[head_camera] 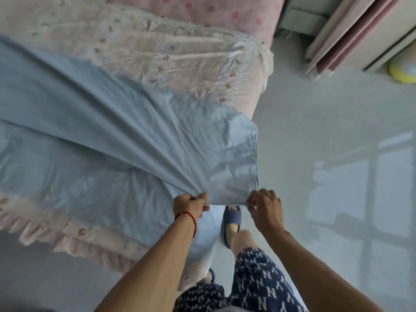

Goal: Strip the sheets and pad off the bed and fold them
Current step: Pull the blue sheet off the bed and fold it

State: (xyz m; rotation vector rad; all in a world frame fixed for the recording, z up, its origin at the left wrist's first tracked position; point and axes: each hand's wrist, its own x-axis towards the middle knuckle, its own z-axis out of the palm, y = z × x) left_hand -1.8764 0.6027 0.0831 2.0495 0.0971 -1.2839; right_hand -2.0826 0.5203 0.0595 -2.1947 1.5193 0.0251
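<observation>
Here left hand [190, 204], right hand [265, 207] each pinch blue sheet [135, 131] edge, grip clamped; shorts [258, 282] print "NY".

A bedroom in a home.
A pink-spotted mattress [225, 12] under a frilled floral bed cover [157, 55], pale drawn curtains [351, 30] far right, glossy grey floor [326, 136].

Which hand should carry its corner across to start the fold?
Probably the right hand: it pinches the blue sheet at the free corner over the floor. The left hand grips a bunched edge still trailing onto the bed.
</observation>
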